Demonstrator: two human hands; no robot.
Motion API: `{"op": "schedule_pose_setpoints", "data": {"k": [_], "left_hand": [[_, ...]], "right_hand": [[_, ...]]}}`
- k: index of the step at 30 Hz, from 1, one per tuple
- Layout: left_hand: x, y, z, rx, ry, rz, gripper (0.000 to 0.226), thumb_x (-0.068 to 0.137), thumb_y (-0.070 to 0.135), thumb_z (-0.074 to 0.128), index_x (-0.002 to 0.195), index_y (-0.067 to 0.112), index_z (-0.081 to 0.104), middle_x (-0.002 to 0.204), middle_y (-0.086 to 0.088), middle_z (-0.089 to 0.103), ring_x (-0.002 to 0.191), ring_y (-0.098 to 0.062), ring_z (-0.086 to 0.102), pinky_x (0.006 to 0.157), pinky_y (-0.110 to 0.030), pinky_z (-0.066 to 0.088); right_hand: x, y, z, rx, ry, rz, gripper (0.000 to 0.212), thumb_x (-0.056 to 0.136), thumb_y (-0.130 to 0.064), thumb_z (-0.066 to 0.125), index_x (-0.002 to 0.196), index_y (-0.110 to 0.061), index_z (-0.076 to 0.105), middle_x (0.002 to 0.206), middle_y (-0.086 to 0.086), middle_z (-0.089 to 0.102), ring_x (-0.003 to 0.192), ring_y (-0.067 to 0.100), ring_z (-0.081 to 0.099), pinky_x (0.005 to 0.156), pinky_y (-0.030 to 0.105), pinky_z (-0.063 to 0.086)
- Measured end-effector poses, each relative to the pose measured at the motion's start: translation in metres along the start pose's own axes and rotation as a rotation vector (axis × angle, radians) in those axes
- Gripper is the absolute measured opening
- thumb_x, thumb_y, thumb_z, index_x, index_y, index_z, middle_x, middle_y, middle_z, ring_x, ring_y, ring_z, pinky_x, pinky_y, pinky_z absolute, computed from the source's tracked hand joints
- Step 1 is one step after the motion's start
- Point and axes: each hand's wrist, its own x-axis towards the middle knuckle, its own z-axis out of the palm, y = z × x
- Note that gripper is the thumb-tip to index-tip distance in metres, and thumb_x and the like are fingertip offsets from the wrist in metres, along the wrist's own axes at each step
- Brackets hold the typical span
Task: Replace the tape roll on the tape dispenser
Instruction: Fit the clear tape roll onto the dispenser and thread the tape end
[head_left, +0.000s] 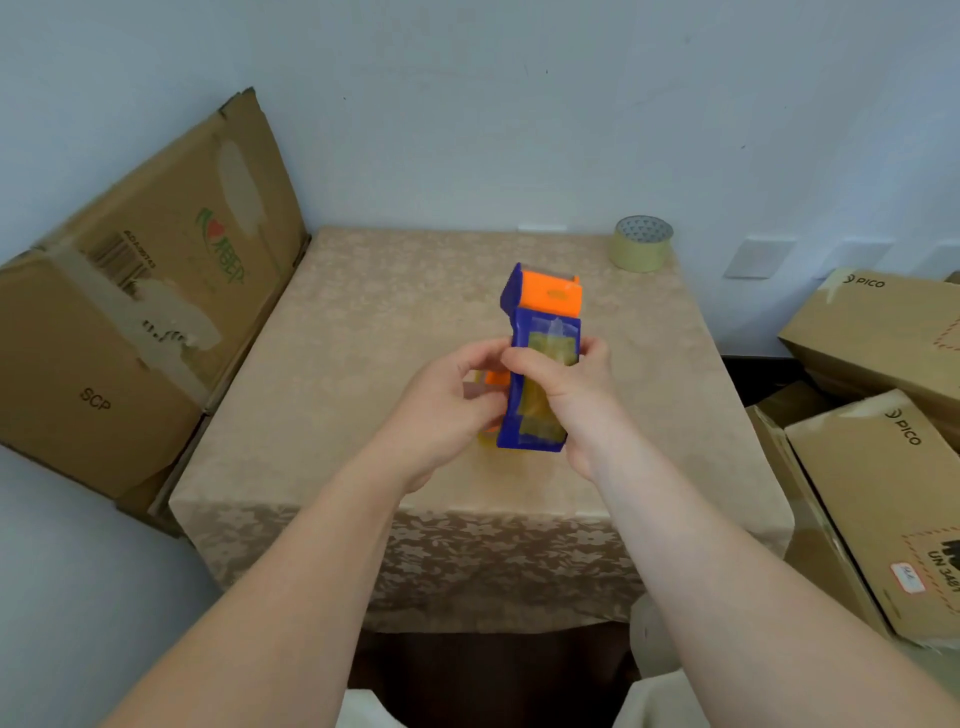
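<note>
A blue and orange tape dispenser (543, 332) is held above the middle of the table, its orange end pointing away from me. Strips of yellowish tape stick to its blue face. My right hand (571, 395) grips the dispenser's right side, thumb across the front. My left hand (452, 405) holds its left side, fingers at the orange part and a yellowish roll that is mostly hidden behind the hand. A full roll of beige tape (641, 250) stands on the table's far right corner.
The small table (363, 364) has a beige flowered cloth. A large cardboard box (130, 312) leans against the wall on the left. Stacked PICO cardboard boxes (883, 415) crowd the right side. A white wall rises behind.
</note>
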Motion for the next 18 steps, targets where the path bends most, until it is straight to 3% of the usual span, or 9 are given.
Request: {"op": "schedule_pose_setpoints", "data": {"k": [3, 5, 8, 9, 11, 14, 18], "left_hand": [[-0.002, -0.002, -0.003, 0.119, -0.104, 0.033, 0.068, 0.079, -0.009, 0.056, 0.124, 0.042, 0.047, 0.116, 0.019, 0.059, 0.107, -0.009, 0.060, 0.082, -0.020, 0.054], [-0.003, -0.002, -0.005, 0.217, -0.178, 0.046, 0.078, 0.073, -0.008, 0.061, 0.127, 0.043, 0.040, 0.122, 0.021, 0.054, 0.105, -0.006, 0.059, 0.083, -0.012, 0.048], [-0.004, -0.003, -0.006, 0.428, -0.214, 0.102, 0.084, 0.068, -0.009, 0.066, 0.138, 0.029, 0.039, 0.131, 0.018, 0.048, 0.111, -0.001, 0.054, 0.090, -0.004, 0.038], [-0.003, -0.005, -0.006, 0.537, -0.179, 0.140, 0.082, 0.067, -0.005, 0.068, 0.138, 0.025, 0.042, 0.133, 0.016, 0.050, 0.118, -0.003, 0.052, 0.094, -0.006, 0.037], [-0.001, -0.010, -0.008, 0.774, -0.072, 0.213, 0.075, 0.065, 0.005, 0.072, 0.135, 0.022, 0.049, 0.136, 0.006, 0.055, 0.124, -0.012, 0.051, 0.098, -0.016, 0.036], [0.002, -0.016, -0.008, 0.919, 0.016, 0.270, 0.064, 0.069, 0.010, 0.070, 0.129, 0.023, 0.052, 0.133, 0.000, 0.056, 0.122, -0.020, 0.051, 0.097, -0.024, 0.036], [0.000, -0.012, -0.006, 0.880, 0.105, 0.339, 0.053, 0.068, 0.008, 0.069, 0.119, 0.018, 0.060, 0.121, -0.002, 0.064, 0.112, -0.020, 0.056, 0.087, -0.017, 0.034]], "right_hand": [[0.002, -0.002, -0.003, 0.003, 0.025, 0.010, 0.062, 0.055, -0.027, 0.080, 0.104, -0.023, 0.044, 0.103, 0.004, 0.068, 0.085, 0.024, 0.072, 0.075, 0.051, 0.059], [0.003, -0.004, -0.007, 0.104, 0.009, 0.065, 0.053, 0.063, -0.022, 0.076, 0.108, -0.014, 0.051, 0.095, 0.006, 0.069, 0.073, 0.022, 0.072, 0.063, 0.042, 0.060], [0.003, -0.006, -0.011, 0.290, -0.061, 0.184, 0.013, 0.075, -0.025, 0.064, 0.084, -0.016, 0.059, 0.067, 0.001, 0.063, 0.050, 0.017, 0.063, 0.051, 0.025, 0.052], [0.004, -0.007, -0.012, 0.334, -0.068, 0.217, 0.010, 0.078, -0.026, 0.062, 0.076, -0.018, 0.056, 0.060, -0.002, 0.059, 0.047, 0.016, 0.060, 0.050, 0.023, 0.051], [0.006, -0.008, -0.015, 0.396, -0.081, 0.257, 0.017, 0.079, -0.028, 0.059, 0.066, -0.020, 0.052, 0.054, -0.004, 0.057, 0.046, 0.016, 0.057, 0.053, 0.022, 0.049], [0.005, -0.008, -0.016, 0.448, -0.104, 0.313, 0.020, 0.080, -0.032, 0.057, 0.066, -0.018, 0.058, 0.062, 0.001, 0.064, 0.056, 0.020, 0.062, 0.066, 0.030, 0.053], [0.006, -0.008, -0.021, 0.421, -0.143, 0.312, 0.037, 0.083, -0.035, 0.052, 0.065, -0.010, 0.072, 0.073, 0.009, 0.071, 0.067, 0.026, 0.066, 0.086, 0.041, 0.052]]}}
